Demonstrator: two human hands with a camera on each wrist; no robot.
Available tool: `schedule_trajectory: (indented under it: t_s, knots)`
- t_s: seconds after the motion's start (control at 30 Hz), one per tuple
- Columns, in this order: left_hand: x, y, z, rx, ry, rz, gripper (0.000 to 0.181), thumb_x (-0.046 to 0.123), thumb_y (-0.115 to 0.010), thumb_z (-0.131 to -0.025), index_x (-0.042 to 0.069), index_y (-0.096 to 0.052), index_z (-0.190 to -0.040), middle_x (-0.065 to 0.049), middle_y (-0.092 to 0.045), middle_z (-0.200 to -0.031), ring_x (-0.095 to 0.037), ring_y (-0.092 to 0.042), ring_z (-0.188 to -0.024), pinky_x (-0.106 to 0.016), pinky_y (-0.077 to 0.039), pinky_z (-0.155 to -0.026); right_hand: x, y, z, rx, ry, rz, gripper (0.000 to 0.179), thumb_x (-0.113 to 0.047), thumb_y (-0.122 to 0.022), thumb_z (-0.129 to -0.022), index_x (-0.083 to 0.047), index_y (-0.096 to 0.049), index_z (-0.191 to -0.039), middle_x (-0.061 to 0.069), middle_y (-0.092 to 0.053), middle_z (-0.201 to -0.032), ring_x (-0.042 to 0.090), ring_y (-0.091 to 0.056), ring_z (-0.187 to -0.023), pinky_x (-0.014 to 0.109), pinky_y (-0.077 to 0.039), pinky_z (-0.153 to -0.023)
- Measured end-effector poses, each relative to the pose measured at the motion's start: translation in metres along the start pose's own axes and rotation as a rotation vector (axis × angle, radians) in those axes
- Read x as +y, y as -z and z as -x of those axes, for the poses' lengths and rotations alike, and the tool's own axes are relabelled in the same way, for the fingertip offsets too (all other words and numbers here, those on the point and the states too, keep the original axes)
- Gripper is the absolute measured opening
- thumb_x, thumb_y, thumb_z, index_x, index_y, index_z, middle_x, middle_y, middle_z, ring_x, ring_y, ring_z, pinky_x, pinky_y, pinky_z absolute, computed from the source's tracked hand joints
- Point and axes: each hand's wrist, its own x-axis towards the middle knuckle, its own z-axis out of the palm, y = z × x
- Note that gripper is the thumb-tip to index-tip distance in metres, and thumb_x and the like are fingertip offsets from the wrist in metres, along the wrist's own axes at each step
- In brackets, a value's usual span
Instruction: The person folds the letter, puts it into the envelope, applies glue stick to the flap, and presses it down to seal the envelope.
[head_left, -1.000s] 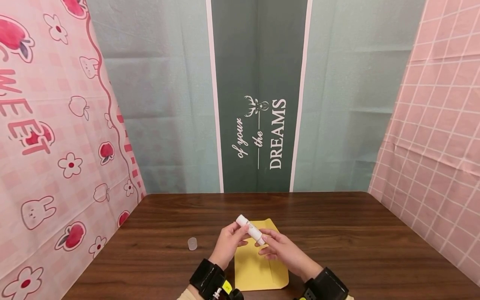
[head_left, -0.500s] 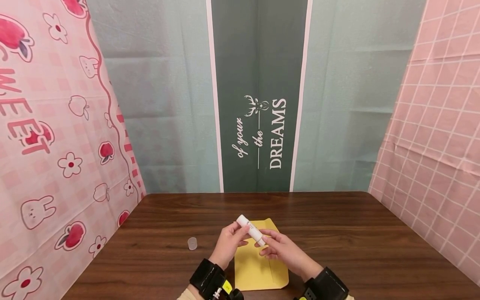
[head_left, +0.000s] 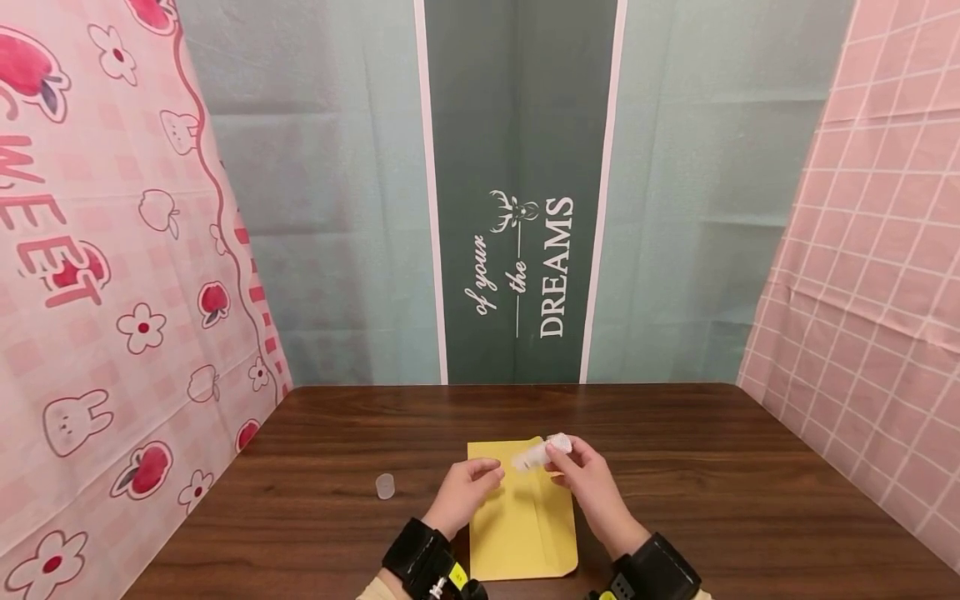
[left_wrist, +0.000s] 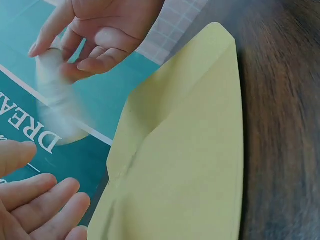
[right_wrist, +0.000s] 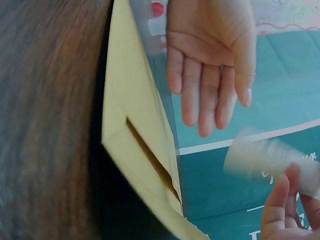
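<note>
My right hand [head_left: 594,492] pinches a white glue stick [head_left: 532,457] between thumb and fingers, above the upper part of a yellow envelope [head_left: 506,542]. The stick points toward the left hand and is blurred in both wrist views. My left hand [head_left: 459,496] is apart from it, at the envelope's left side. In the right wrist view the left hand [right_wrist: 210,65] shows its palm, with fingers extended and nothing in it. The envelope lies on the table with its flap side up; a slit shows along the flap [right_wrist: 150,155].
A small translucent cap [head_left: 385,487] stands on the dark wooden table [head_left: 322,533], left of the envelope. Black camera straps circle both wrists. A green and grey cloth [head_left: 517,125] hangs behind the table, with pink patterned cloths at both sides.
Both hands held the glue stick before; the left hand has let go. The right hand has moved slightly up and right, turning the stick so its free end now points left.
</note>
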Motion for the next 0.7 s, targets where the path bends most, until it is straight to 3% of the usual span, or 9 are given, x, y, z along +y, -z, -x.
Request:
schedule_trajectory:
  t_s: [0.1,0.23,0.3,0.47,0.53,0.7]
  knots:
    - [0.000,0.001,0.000,0.021,-0.039,-0.064,0.032,0.014,-0.057,-0.092,-0.012,-0.060,-0.111,-0.020,-0.065,-0.102,-0.030,-0.062,-0.094,-0.042,-0.049,-0.079,0.000,-0.001,0.001,-0.021,0.055,0.019,0.033,-0.021,-0.060,-0.092,0.002,-0.056,-0.115,0.011,-0.062,-0.093,0.020,-0.060,-0.079,0.028,-0.051,-0.070]
    - [-0.005,0.000,-0.001,0.014,-0.056,-0.220,0.032,0.018,-0.060,-0.090,-0.007,-0.062,-0.110,-0.017,-0.065,-0.106,-0.030,-0.060,-0.099,-0.044,-0.048,-0.082,-0.001,-0.004,0.005,-0.114,0.138,0.149,0.027,-0.019,-0.059,-0.092,0.001,-0.057,-0.110,0.009,-0.062,-0.085,0.022,-0.060,-0.075,0.030,-0.050,-0.067]
    - [-0.006,-0.001,0.000,-0.026,-0.060,-0.350,0.036,0.020,-0.063,-0.088,-0.006,-0.061,-0.113,-0.020,-0.062,-0.112,-0.034,-0.057,-0.105,-0.048,-0.045,-0.087,-0.001,-0.005,0.007,-0.162,0.173,0.251,0.029,-0.022,-0.060,-0.092,0.001,-0.057,-0.110,0.008,-0.061,-0.085,0.022,-0.059,-0.073,0.029,-0.050,-0.065]
    - [-0.004,-0.006,0.004,-0.207,-0.001,-0.754,0.063,0.042,-0.071,-0.078,0.002,-0.057,-0.125,-0.022,-0.047,-0.133,-0.037,-0.043,-0.123,-0.054,-0.035,-0.096,0.004,-0.004,0.009,-0.281,0.230,0.505,0.034,-0.024,-0.065,-0.088,-0.001,-0.058,-0.112,0.003,-0.060,-0.089,0.015,-0.054,-0.070,0.025,-0.045,-0.060]
    - [0.000,-0.007,0.007,-0.255,0.036,-0.854,0.072,0.049,-0.073,-0.074,0.005,-0.056,-0.128,-0.020,-0.044,-0.137,-0.035,-0.039,-0.127,-0.056,-0.033,-0.097,0.006,-0.004,0.009,-0.307,0.251,0.583,0.032,-0.021,-0.068,-0.085,-0.001,-0.059,-0.108,0.001,-0.060,-0.086,0.013,-0.052,-0.068,0.024,-0.044,-0.057]
    - [0.012,-0.009,0.009,-0.291,0.086,-0.981,0.082,0.054,-0.073,-0.071,0.003,-0.052,-0.131,-0.014,-0.045,-0.139,-0.027,-0.038,-0.129,-0.056,-0.031,-0.098,0.005,-0.006,0.006,-0.293,0.324,0.724,0.021,-0.013,-0.073,-0.080,-0.002,-0.061,-0.093,-0.001,-0.060,-0.077,0.011,-0.053,-0.065,0.022,-0.044,-0.054]
